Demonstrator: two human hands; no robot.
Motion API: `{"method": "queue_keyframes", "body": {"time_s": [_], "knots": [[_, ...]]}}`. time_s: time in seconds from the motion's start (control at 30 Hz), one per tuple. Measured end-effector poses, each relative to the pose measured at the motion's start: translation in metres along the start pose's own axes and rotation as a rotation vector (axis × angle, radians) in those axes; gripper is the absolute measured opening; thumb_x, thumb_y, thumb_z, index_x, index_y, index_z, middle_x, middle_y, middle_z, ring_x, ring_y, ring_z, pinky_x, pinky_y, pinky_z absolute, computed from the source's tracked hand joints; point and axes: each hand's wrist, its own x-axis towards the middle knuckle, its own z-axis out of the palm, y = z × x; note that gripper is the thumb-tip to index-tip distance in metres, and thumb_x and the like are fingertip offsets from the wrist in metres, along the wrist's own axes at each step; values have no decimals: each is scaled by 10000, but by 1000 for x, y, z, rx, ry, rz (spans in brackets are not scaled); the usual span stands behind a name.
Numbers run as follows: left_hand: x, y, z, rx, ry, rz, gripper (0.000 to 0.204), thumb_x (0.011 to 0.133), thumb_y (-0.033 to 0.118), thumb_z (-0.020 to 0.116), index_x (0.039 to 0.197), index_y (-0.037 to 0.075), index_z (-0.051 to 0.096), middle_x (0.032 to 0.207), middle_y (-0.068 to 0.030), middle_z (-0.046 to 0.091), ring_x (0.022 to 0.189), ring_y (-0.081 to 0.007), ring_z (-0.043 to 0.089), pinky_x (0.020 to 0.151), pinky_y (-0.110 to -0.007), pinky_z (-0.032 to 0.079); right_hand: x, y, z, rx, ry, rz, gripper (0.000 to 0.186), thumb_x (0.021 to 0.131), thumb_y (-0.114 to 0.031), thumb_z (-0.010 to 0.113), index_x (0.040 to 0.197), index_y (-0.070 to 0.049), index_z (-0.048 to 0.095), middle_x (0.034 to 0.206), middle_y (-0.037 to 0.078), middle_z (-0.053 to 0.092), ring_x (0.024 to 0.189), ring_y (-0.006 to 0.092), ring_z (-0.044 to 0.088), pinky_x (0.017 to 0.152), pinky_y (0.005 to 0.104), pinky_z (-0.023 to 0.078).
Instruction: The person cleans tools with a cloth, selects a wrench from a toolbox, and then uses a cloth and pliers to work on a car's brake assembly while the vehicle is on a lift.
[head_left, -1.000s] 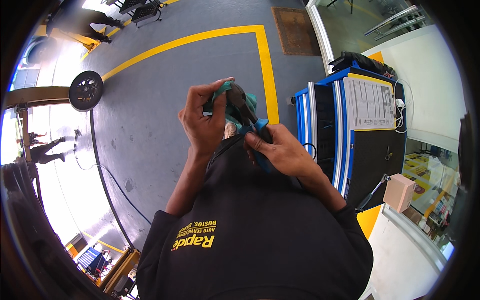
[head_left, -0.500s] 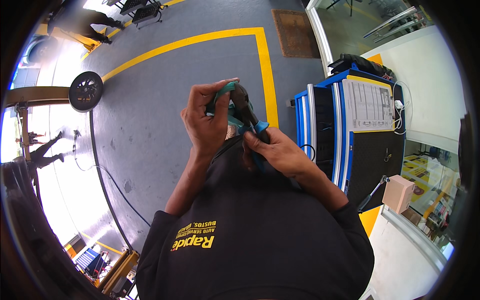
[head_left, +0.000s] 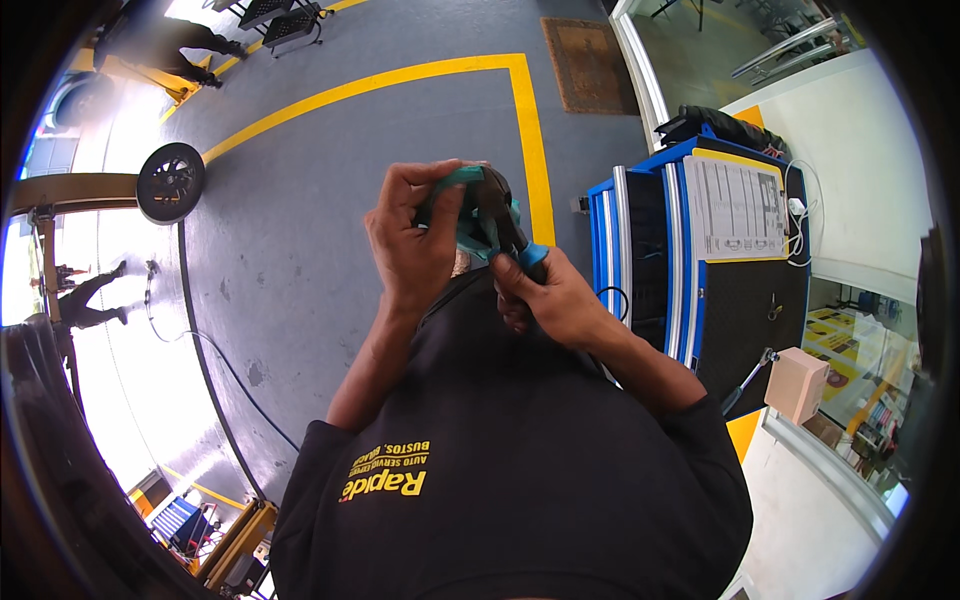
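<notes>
In front of my chest, my left hand pinches a teal-green piece that looks curved and hollow; its exact kind I cannot make out. My right hand is wrapped round the blue-and-black handles of a pair of pliers. The dark jaws point away from me and lie against the upper edge of the teal piece, close to my left fingertips. My fingers and the pliers cover much of the piece.
On my right stands a blue tool cabinet with drawers pulled out. A clipboard with a paper form, a ratchet and a cardboard box are on top. A wheel is at the left, and a cable trails over the floor.
The plier handles have come closer together in my right hand, which has shifted slightly. My left hand keeps its pinch on the teal piece, and the piece has turned a little.
</notes>
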Motion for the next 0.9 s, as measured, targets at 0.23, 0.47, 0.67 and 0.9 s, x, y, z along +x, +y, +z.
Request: {"method": "queue_keyframes", "body": {"time_s": [0.23,0.47,0.67,0.9], "knots": [[-1,-1,1,50,-13,74,113,1012,-35,645,1110,16,623,1084,-122,826,938,-170,802,814,-277,626,0,2,-14,-193,-36,-125,370,1096,-303,645,1226,29,745,940,84,750,838,171,715,821,324,565],[-1,-3,4,141,-37,149,132,1002,-47,644,1110,29,641,1086,-125,826,923,-169,806,786,-281,631,-10,-8,-19,-26,-101,-30,324,1071,-231,689,1286,9,725,993,71,755,971,175,725,932,346,548],[1,-6,5,162,-19,224,160,978,-75,656,1089,39,670,1063,-117,826,907,-173,804,771,-289,633,-11,-11,-22,-279,-27,-64,282,1068,-226,696,1220,9,728,961,85,763,920,173,724,912,352,548],[4,-5,4,195,-30,218,138,983,-64,665,1082,32,667,1054,-114,826,895,-167,800,748,-272,621,-9,-14,-15,-200,-13,-132,385,1062,-374,701,996,5,712,780,40,688,750,138,638,749,340,508]]}}
